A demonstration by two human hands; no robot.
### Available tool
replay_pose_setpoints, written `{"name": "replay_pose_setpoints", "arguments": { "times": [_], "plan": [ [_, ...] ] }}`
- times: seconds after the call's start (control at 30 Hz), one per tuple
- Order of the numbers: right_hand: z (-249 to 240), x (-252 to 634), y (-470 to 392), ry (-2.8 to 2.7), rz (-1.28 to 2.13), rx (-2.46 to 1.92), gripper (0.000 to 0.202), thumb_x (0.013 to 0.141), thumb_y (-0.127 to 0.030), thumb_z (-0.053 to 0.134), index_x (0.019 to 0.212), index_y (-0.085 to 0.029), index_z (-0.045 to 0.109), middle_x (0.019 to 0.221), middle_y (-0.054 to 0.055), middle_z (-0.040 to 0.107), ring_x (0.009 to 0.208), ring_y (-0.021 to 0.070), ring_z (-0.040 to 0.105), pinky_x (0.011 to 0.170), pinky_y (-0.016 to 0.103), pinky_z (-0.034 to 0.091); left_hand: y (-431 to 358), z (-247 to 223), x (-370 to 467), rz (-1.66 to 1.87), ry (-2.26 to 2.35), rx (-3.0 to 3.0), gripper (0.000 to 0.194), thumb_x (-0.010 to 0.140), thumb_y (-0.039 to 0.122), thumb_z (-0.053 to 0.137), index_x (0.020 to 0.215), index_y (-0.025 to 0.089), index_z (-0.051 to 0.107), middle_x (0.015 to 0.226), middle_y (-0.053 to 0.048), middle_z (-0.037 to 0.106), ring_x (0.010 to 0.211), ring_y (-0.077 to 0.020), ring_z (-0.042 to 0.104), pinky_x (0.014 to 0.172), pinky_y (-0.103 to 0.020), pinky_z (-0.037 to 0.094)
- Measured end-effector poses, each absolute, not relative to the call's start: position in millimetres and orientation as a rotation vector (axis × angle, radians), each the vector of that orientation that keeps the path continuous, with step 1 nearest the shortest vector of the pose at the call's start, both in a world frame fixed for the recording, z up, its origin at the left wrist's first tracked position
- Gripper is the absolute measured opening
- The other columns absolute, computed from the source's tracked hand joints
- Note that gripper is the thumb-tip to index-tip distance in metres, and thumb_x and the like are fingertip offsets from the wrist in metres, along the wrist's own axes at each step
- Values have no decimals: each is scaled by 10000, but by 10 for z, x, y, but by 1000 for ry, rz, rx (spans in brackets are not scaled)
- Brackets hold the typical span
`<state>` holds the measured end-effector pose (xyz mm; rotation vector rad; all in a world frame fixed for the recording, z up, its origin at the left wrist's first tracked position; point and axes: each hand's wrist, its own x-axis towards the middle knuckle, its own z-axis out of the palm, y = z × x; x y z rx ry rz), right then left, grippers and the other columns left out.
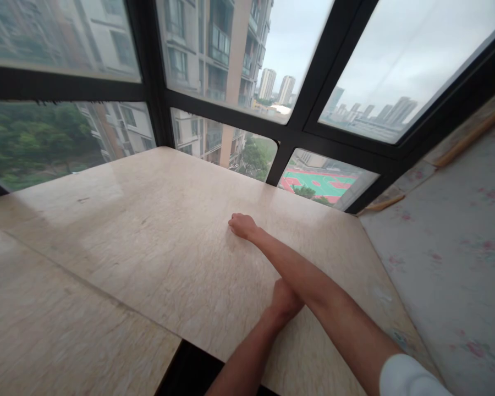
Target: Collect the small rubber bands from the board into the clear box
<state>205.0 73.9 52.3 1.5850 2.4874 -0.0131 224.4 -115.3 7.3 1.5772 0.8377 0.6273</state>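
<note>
On the beige marble-patterned sill (169, 231), my right hand (242, 226) rests near the middle with its fingers curled in. Whatever those fingers may hold is too small or hidden to make out. My right forearm crosses over my left wrist. Below that arm, my left hand (286, 300) is partly covered, and its fingers are hidden behind the right forearm. A white sleeve shows at the right upper arm.
Dark window frames (231, 114) rise behind the sill, with buildings, trees and a sports court outside. At the right stands a wall with flowered paper (449, 247). A seam (86, 283) crosses the sill, and a dark gap (190, 368) lies at the front.
</note>
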Motion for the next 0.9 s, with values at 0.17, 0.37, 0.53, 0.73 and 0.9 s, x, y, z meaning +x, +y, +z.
{"name": "replay_pose_setpoints", "arguments": {
  "times": [0.17, 0.37, 0.53, 0.73, 0.9],
  "plan": [
    [527, 2176, 726, 2486, 43, 1475, 305, 919, -103, 356, 1005, -119, 649, 1121, 166, 614, 1059, 236, 559, 807, 332, 456, -1138, 69, 2296, 603, 1002, 1771, 249, 840, 270, 474, 864, 144, 687, 932, -123, 701, 887, -276, 610, 722, -332, 429],
    [618, 2300, 732, 2435, -62, 1437, 190, 849, -162, 511, 947, -135, 672, 1092, 148, 649, 984, 239, 609, 731, 300, 472, -1106, 33, 2330, 601, 1011, 1961, 236, 759, 158, 474, 673, 146, 694, 748, -109, 701, 712, -229, 618, 645, -306, 396],
    [641, 2409, 661, 2419, -261, 1478, 86, 681, -160, 640, 752, -129, 679, 879, 115, 694, 786, 207, 633, 625, 259, 447, -1046, -53, 2337, 686, 938, 1891, 241, 668, 75, 445, 574, 160, 650, 635, -45, 668, 630, -170, 594, 601, -259, 380],
    [560, 2661, 447, 2646, -564, 1654, 47, 675, -156, 617, 721, -152, 622, 781, 34, 666, 734, 139, 587, 615, 212, 401, -976, -60, 2305, 729, 824, 1767, 256, 578, 23, 385, 535, 157, 599, 545, 8, 586, 567, -128, 542, 591, -220, 392],
    [541, 2859, 221, 2821, -935, 1874, 40, 747, -192, 550, 752, -157, 566, 687, -20, 606, 617, 89, 585, 562, 182, 410, -963, -16, 2279, 738, 810, 1742, 248, 551, 19, 378, 524, 156, 583, 525, 17, 552, 556, -122, 520, 588, -212, 393]
  ]
}}
